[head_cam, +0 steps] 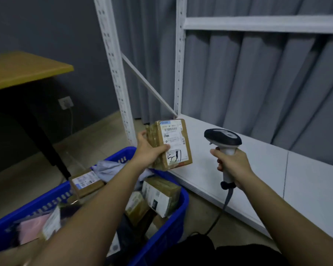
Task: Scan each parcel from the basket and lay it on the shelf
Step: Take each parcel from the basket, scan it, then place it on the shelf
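Your left hand [149,150] clamps its fingers round one taped parcel [170,144] above the basket [173,215], where at least four more parcels lie, while your right hand [233,166] grips one scanner [224,143] over the shelf [267,169].

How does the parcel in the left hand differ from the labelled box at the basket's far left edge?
The held parcel is lifted near the shelf, gripped by the left hand; the basket box lies untouched in the blue basket. The held parcel stands upright; the box lies tilted. Both are brown with white labels.
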Action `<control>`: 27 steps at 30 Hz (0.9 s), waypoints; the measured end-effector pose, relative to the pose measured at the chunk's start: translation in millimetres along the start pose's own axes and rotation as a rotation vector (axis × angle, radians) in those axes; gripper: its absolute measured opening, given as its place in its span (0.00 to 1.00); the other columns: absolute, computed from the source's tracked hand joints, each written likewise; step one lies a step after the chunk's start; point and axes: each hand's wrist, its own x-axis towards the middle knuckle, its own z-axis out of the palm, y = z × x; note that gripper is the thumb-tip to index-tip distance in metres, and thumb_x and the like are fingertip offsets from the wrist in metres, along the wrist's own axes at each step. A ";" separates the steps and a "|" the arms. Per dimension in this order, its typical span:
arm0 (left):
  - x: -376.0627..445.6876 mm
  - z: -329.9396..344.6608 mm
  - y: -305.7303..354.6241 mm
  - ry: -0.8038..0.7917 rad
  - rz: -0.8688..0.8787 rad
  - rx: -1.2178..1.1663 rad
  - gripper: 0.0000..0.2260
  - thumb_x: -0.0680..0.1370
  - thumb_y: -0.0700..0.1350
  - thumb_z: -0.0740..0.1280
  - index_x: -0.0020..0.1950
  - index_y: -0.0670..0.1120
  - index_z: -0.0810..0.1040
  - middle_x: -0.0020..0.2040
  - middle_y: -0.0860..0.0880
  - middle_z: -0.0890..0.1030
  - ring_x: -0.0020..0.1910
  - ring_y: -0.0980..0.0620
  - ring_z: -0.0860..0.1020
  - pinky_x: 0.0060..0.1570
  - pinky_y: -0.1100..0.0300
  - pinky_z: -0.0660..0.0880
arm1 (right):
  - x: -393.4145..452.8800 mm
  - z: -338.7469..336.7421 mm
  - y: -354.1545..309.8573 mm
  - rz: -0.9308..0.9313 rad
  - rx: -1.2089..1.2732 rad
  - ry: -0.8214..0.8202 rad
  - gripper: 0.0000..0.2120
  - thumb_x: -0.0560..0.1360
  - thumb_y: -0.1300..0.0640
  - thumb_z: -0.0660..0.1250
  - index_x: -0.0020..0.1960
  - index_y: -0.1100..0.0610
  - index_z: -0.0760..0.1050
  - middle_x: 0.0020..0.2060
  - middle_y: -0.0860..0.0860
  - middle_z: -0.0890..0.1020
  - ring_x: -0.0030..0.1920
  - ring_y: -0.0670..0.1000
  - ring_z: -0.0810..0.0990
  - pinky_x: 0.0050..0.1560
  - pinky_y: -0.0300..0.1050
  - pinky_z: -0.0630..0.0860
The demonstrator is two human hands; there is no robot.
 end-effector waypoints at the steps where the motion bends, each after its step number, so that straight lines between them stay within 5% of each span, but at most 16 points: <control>1: 14.4 14.3 -3.4 -0.005 -0.019 0.017 0.35 0.70 0.44 0.76 0.67 0.49 0.55 0.63 0.48 0.73 0.58 0.49 0.75 0.63 0.49 0.72 | 14.8 -2.6 8.2 0.015 -0.010 0.010 0.12 0.72 0.58 0.74 0.52 0.63 0.78 0.33 0.55 0.77 0.30 0.52 0.72 0.35 0.45 0.75; 8: 75.8 80.2 -14.1 -0.088 -0.117 0.038 0.28 0.72 0.45 0.74 0.61 0.48 0.57 0.58 0.49 0.72 0.56 0.48 0.75 0.58 0.51 0.74 | 73.7 -4.2 24.9 0.018 -0.095 0.078 0.15 0.73 0.54 0.73 0.56 0.60 0.76 0.39 0.54 0.78 0.34 0.51 0.75 0.35 0.42 0.74; 16: 100.6 73.6 2.6 -0.145 -0.091 0.030 0.23 0.72 0.48 0.73 0.58 0.49 0.61 0.61 0.46 0.75 0.58 0.46 0.76 0.60 0.46 0.74 | 83.2 3.4 -23.4 -0.012 -0.072 0.121 0.16 0.73 0.53 0.72 0.57 0.59 0.75 0.41 0.53 0.79 0.35 0.50 0.76 0.39 0.43 0.76; 21: 123.6 88.5 -41.0 -0.180 -0.168 0.067 0.21 0.72 0.48 0.72 0.55 0.49 0.61 0.58 0.46 0.76 0.54 0.46 0.79 0.57 0.47 0.76 | 101.1 17.8 19.9 0.067 -0.086 0.044 0.12 0.73 0.56 0.72 0.53 0.59 0.75 0.39 0.55 0.78 0.33 0.51 0.75 0.37 0.43 0.77; 27: 166.4 124.3 -103.7 -0.199 -0.284 0.082 0.19 0.76 0.44 0.70 0.58 0.46 0.61 0.51 0.49 0.76 0.43 0.53 0.79 0.36 0.63 0.76 | 151.6 27.4 95.6 0.161 -0.087 0.012 0.14 0.73 0.58 0.73 0.55 0.61 0.75 0.40 0.56 0.77 0.34 0.51 0.75 0.32 0.40 0.75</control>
